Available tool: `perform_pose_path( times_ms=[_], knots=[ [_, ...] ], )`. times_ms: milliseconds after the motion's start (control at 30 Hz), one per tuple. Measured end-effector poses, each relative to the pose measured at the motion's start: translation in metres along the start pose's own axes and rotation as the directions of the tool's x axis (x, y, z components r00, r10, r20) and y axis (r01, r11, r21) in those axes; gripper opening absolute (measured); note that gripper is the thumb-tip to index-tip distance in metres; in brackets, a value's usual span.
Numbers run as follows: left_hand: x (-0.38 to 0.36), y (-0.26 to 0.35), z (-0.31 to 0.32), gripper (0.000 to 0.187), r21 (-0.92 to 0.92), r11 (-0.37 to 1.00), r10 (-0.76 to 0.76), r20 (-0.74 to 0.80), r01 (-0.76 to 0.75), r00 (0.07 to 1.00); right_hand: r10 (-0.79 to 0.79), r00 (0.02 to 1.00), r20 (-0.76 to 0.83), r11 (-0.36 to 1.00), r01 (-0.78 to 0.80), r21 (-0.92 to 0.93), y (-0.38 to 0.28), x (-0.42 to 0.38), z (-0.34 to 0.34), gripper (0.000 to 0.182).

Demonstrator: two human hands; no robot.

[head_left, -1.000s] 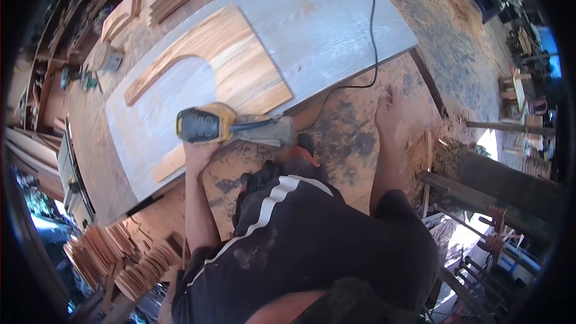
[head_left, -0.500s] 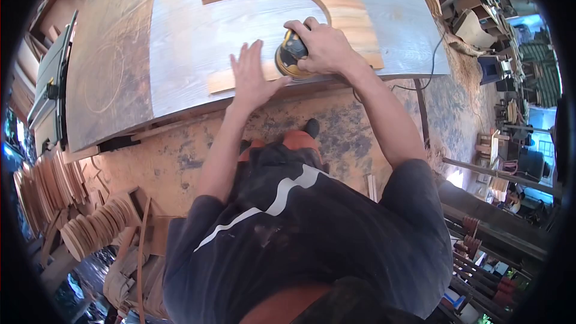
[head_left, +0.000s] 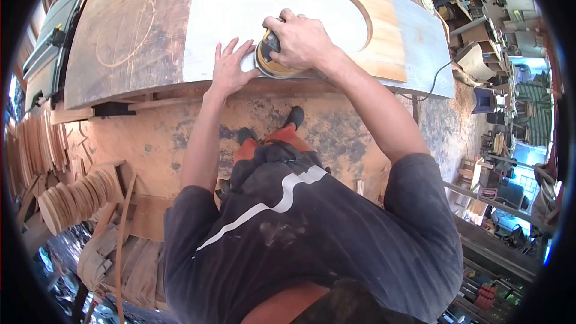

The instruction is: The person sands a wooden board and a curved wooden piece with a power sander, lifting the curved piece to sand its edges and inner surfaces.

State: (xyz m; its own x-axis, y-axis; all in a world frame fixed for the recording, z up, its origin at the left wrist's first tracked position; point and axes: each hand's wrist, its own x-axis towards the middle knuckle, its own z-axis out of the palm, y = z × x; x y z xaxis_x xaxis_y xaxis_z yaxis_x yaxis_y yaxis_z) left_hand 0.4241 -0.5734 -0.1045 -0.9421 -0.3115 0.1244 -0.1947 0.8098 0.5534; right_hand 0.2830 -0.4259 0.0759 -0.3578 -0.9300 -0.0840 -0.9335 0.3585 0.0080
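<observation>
My right hand (head_left: 300,41) is wrapped over the top of a yellow and black orbital sander (head_left: 268,59). The sander sits at the front edge of the bench, over the near arm of a U-shaped wooden piece (head_left: 381,17). Just left of the sander, my left hand (head_left: 231,71) lies with its fingers spread, its thumb close to the sander's base. Whether it presses on the wood beneath is hard to see. The wooden piece rests on a pale wood-grain panel (head_left: 426,42), and its near arm is partly hidden by my hands.
The brown bench top (head_left: 135,30) extends left of the panel. A black cord (head_left: 441,72) trails over the right side. Stacked round wooden discs (head_left: 75,198) are at lower left, cut boards (head_left: 39,150) behind them. Shelves with tools and scraps line the right.
My right hand has slid the sander leftward along the near arm of the wooden piece. My left hand has also shifted left, and the whole view has turned somewhat.
</observation>
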Motion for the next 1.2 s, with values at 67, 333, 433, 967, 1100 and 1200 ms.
perform_pose_path(
  times_ms=[67, 333, 433, 967, 1100, 1200],
  knots=[
    [0.0, -0.001, 0.002, 0.081, -0.024, 0.999, -0.024, -0.002, 0.024, 1.0, -0.02, 1.0, 0.023, 1.0, 0.021, -0.011, -0.01, 0.009, 0.001, 0.06],
    [-0.005, -0.002, 0.005, 0.074, -0.036, 0.999, -0.014, -0.048, 0.012, 0.999, 0.072, 0.989, 0.133, 0.997, -0.068, -0.035, -0.002, -0.001, -0.009, 0.062],
    [-0.003, -0.002, 0.003, 0.073, -0.026, 1.0, -0.009, -0.053, 0.008, 0.999, 0.067, 0.989, 0.134, 0.997, -0.063, -0.034, -0.014, 0.005, -0.009, 0.062],
    [0.001, -0.001, 0.005, 0.079, -0.043, 0.998, -0.039, -0.055, 0.037, 0.998, 0.054, 0.983, 0.177, 0.999, -0.051, -0.02, -0.035, 0.02, -0.015, 0.063],
    [-0.002, -0.004, 0.008, 0.089, -0.074, 0.996, -0.054, -0.064, 0.049, 0.997, 0.062, 0.987, 0.15, 0.998, -0.06, -0.018, -0.014, 0.022, -0.01, 0.065],
    [-0.004, 0.004, -0.001, 0.091, -0.098, 0.993, -0.074, -0.044, 0.069, 0.996, 0.119, 0.981, 0.15, 0.993, -0.118, -0.017, -0.003, 0.019, -0.005, 0.066]
  ],
)
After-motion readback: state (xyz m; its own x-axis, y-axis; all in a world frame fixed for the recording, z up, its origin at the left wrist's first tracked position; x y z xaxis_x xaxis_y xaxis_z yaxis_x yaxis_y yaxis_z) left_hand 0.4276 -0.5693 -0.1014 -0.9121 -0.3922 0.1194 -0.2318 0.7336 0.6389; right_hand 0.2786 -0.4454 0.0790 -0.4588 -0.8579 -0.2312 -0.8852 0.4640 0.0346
